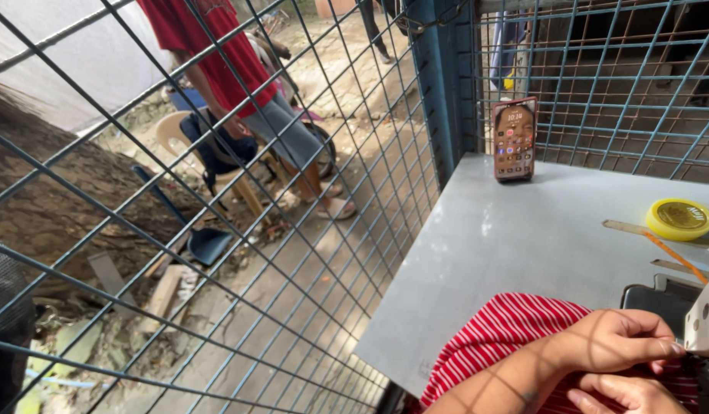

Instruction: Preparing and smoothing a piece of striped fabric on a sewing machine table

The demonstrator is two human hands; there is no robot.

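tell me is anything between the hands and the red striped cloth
Nothing visible: the left hand rests directly on the red striped cloth, and the right hand touches it from below at the picture's edge.

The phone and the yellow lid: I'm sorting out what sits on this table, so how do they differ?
The phone stands upright against the blue mesh; the yellow lid lies flat. The phone is rectangular with a lit screen; the lid is round and plain. Both rest on the grey table, away from both hands.
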